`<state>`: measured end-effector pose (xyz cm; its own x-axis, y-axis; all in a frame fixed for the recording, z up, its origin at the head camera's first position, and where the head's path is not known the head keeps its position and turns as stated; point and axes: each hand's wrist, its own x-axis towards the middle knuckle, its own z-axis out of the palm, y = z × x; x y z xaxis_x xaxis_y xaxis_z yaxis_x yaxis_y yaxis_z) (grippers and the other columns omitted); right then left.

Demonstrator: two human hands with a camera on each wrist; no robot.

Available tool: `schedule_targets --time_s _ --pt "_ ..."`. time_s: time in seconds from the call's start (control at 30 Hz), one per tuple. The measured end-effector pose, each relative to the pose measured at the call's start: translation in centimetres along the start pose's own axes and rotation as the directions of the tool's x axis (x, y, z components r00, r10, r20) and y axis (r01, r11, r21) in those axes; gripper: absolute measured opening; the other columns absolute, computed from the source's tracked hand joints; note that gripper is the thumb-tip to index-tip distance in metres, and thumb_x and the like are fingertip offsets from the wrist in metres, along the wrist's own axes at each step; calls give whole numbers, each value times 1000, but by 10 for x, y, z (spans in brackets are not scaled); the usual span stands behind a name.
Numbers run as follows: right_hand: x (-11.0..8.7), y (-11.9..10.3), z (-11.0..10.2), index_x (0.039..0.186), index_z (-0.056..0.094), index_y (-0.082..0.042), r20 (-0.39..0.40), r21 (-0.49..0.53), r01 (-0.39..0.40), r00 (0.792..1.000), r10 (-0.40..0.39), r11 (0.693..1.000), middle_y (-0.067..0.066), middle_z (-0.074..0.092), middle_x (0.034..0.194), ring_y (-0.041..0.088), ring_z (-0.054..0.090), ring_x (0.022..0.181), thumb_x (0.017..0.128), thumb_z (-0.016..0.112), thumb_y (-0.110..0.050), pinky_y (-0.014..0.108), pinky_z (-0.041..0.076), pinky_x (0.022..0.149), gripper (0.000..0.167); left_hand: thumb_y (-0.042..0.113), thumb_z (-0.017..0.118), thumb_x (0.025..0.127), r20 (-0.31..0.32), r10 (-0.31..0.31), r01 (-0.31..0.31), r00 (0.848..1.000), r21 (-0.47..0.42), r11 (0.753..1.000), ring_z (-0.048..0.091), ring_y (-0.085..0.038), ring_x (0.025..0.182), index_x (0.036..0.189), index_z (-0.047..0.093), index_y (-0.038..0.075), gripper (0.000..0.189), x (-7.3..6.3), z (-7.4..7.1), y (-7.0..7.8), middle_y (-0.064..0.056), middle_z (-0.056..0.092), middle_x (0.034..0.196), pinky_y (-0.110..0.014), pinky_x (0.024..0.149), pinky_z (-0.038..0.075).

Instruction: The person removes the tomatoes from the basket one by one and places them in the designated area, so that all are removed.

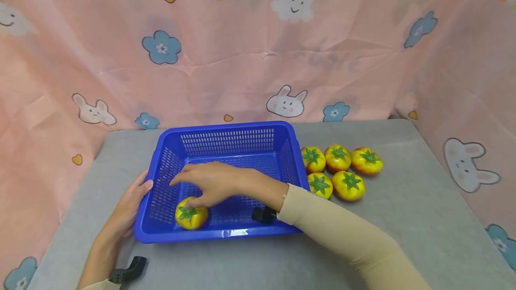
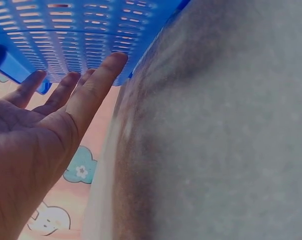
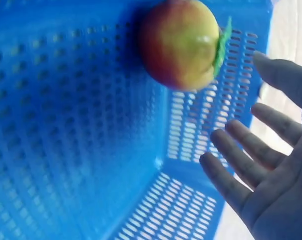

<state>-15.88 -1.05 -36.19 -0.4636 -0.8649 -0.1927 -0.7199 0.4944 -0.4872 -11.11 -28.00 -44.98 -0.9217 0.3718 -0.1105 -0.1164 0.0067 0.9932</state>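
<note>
A blue plastic basket (image 1: 225,232) with slotted walls stands on the grey table. Inside, near its front left corner, sits a yellow-red fruit (image 1: 192,219) with a green star-shaped leaf top. Over that fruit is my right hand (image 1: 217,182), its fingers spread and relaxed. In the right wrist view, a gap shows between the fingers (image 3: 230,167) and the fruit (image 3: 178,45); nothing is held. My left hand (image 1: 126,205) is at the basket's left side, thumb by the rim. Its straight fingers (image 2: 93,95) reach to the outer wall (image 2: 86,45) in the left wrist view.
Several similar fruits (image 1: 350,185) lie on the table (image 1: 407,218) right of the basket, the nearest partly hidden by its wall. A pink patterned cloth (image 1: 242,84) hangs behind and at both sides. Dark straps (image 1: 128,273) are on the wrists.
</note>
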Motion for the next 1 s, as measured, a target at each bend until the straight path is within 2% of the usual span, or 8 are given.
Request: schedule_targets --time_s 0.23,0.4,0.53,0.7,1.0 --pt "3 4 10 147 62 -24 60 33 52 997 -54 998 -2 62 149 15 59 137 101 72 -38 31 49 117 49 26 30 117 13 8 -8 1000 -1 1000 73 -7 114 168 18 14 54 -2 -1 -3 19 69 131 -33 89 65" --pt "0 7 14 145 64 -26 93 6 40 995 -41 999 -4 63 147 12 59 134 99 75 -40 31 49 117 49 27 29 117 0 -7 7 1000 4 1000 73 -9 113 166 23 20 50 -1 3 -8 19 69 129 -34 88 65" --pt "0 9 15 144 65 -26 119 28 41 992 -44 999 -6 64 144 10 59 128 97 78 -40 26 50 111 51 29 29 117 -23 -19 19 1000 23 1000 71 -6 115 168 20 18 53 -1 4 -8 22 66 132 -33 89 64" --pt "4 11 17 145 64 -25 128 37 63 989 -68 997 -6 66 137 6 58 121 95 79 -39 22 50 103 55 33 29 117 -38 -39 42 998 71 997 68 -1 118 170 13 15 59 -2 1 -2 26 61 134 -32 91 63" --pt "7 13 19 152 58 -23 155 45 67 985 -73 997 -4 63 145 7 56 126 95 79 -38 24 47 111 62 34 30 117 -30 -40 42 999 74 996 68 -2 119 171 9 13 62 -1 2 1 24 60 134 -31 92 62"
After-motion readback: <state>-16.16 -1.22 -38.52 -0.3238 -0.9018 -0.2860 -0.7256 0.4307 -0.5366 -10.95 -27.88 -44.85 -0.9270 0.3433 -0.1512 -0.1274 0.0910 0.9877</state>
